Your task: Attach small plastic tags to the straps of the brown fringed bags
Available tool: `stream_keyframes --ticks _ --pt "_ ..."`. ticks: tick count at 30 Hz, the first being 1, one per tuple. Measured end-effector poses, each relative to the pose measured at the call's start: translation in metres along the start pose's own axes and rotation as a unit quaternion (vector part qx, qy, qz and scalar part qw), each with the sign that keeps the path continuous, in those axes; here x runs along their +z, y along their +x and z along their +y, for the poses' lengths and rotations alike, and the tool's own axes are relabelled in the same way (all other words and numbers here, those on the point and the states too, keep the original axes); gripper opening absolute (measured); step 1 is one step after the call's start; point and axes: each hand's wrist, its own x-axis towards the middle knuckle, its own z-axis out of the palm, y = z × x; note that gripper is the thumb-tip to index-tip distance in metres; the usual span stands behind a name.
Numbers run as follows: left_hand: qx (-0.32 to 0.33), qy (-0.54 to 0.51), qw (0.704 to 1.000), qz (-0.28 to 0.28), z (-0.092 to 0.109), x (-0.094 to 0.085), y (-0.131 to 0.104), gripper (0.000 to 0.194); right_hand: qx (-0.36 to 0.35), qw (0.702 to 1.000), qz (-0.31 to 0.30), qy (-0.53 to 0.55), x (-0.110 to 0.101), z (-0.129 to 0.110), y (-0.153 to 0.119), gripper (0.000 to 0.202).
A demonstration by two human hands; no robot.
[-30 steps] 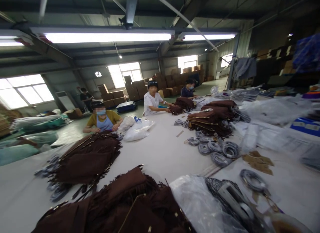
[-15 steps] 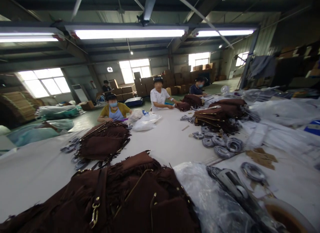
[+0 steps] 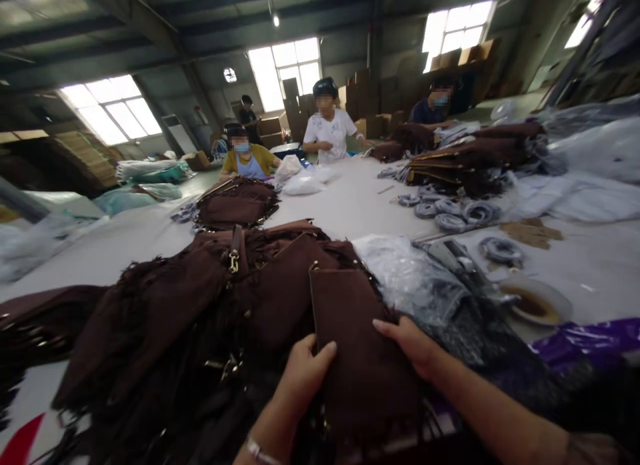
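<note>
A dark brown fringed bag (image 3: 357,365) with a gold zip along one edge is held in front of me. My left hand (image 3: 307,368) grips its left side, thumb on the face and fingers hidden beneath. My right hand (image 3: 407,342) closes on the right side the same way, its fingers out of sight. Just beyond and to the left lies a big pile of brown fringed bags (image 3: 165,318). From that pile hangs a strap with a gold clasp (image 3: 234,260).
Clear plastic bags (image 3: 405,268) and a tape roll (image 3: 533,302) lie to the right, near purple plastic (image 3: 590,345). Coiled grey straps (image 3: 450,212) and another bag stack (image 3: 465,162) sit farther back. Several co-workers, one in a white shirt (image 3: 333,132), are across the white table (image 3: 345,208).
The view has tilted down. Both my hands have come into sight, holding a brown bag in front of the pile. The co-worker in white has shifted their arms.
</note>
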Motion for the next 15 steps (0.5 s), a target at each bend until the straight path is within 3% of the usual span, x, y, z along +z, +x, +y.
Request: stream_keyframes --ticks 2,4,9,12,15 --pt "-0.036 -0.087 0.993 -0.069 -0.007 0.012 -0.012 0.043 -0.031 0.999 0.026 -0.013 -0.004 0.001 -0.013 0.044" --pt "-0.050 -0.141 0.985 -0.091 -0.015 0.024 -0.026 0.046 -0.057 0.997 0.041 -0.020 -0.010 0.005 -0.027 0.040" --pt "-0.034 -0.220 0.974 -0.051 -0.027 0.049 -0.061 0.048 -0.095 0.995 0.031 0.021 -0.019 0.012 -0.058 0.038" --pt "0.008 -0.260 0.965 -0.019 -0.015 0.059 -0.078 0.044 -0.106 0.993 -0.007 0.050 -0.026 0.011 -0.075 0.038" --pt "0.082 -0.310 0.947 0.024 0.010 0.070 -0.089 0.039 -0.119 0.992 -0.044 0.008 -0.036 0.017 -0.091 0.054"
